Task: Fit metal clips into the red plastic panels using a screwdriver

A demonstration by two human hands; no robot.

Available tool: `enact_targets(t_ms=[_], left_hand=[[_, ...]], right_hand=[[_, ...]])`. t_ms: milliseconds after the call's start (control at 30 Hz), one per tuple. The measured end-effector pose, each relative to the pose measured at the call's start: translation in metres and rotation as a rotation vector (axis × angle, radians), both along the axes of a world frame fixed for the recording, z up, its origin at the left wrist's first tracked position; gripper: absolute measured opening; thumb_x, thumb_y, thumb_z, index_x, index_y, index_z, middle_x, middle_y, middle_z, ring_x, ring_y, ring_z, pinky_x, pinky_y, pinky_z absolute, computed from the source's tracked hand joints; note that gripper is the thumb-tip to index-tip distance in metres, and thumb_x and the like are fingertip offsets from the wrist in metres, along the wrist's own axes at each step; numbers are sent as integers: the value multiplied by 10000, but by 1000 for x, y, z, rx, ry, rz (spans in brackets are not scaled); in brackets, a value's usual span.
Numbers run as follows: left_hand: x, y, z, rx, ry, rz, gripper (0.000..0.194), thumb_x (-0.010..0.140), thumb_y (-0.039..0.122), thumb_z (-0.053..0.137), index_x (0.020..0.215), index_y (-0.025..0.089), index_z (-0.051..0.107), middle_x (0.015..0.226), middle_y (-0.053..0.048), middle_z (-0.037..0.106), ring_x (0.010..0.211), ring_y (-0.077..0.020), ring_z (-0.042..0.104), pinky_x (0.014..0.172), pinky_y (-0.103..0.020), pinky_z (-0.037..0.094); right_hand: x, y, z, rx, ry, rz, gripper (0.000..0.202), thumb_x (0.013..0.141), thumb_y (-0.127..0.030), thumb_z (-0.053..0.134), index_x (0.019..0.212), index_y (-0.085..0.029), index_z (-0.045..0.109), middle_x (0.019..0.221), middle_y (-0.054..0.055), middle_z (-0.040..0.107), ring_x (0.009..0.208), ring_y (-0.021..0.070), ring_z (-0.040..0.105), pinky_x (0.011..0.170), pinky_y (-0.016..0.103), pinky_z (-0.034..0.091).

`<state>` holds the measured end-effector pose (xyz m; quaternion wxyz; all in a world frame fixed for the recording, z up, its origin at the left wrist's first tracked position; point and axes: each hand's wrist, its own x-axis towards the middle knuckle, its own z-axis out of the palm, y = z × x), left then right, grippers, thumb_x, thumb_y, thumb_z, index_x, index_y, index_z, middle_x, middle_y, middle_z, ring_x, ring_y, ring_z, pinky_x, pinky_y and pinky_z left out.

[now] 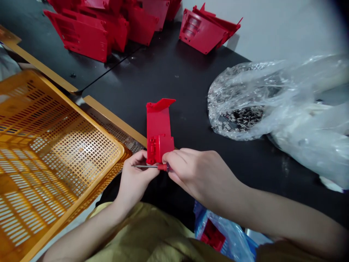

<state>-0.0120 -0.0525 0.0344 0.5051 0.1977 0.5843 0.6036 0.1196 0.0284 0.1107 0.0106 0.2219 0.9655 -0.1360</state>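
On black table (188, 87), clear plastic bag (234, 78) of small dark pieces (249, 117), hands (136, 182) gripping red part (158, 122) and screwdriver (163, 167)

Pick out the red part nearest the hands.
The red part that the left hand and right hand touch; the other red pieces, on the table or below its edge, are untouched.

An orange mesh basket (68, 145) stands to the left of the left hand (136, 182), near it. A black table (131, 80) spreads out beyond both hands, with a tan edge strip (114, 118) running close past the left one. Crumpled clear plastic (305, 91) lies farther out, to the right of the right hand (188, 167).
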Motion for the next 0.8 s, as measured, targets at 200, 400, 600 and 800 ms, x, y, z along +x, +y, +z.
enact_targets(t_ms=[200,400,600,800], left_hand=[[9,3,-14,-2,-181,61,90,615,136,719,670,153,650,655,31,661,622,-94,561,669,-202,472],[11,1,-18,-80,-273,63,119,634,189,744,719,145,674,674,12,675,629,-110,581,678,-230,494],[14,1,-20,-95,-297,83,94,645,181,723,721,147,680,656,11,674,606,-111,590,656,-233,516],[17,3,-20,-107,-321,125,105,616,180,710,710,149,671,633,18,669,555,-105,581,610,-231,523]], right_hand=[[8,13,-3,-359,165,-222,156,929,-283,540,1020,-177,610,748,-4,676,599,127,595,509,233,336],[42,40,-20,-528,289,-222,187,955,-316,512,1012,-196,644,913,21,720,753,111,659,638,195,457],[47,37,-38,-529,281,-78,170,948,-241,530,1014,-203,682,835,11,735,706,93,662,621,187,434],[43,34,-46,-361,293,-34,139,928,-227,552,973,-204,682,688,-29,678,571,65,603,509,200,336]])
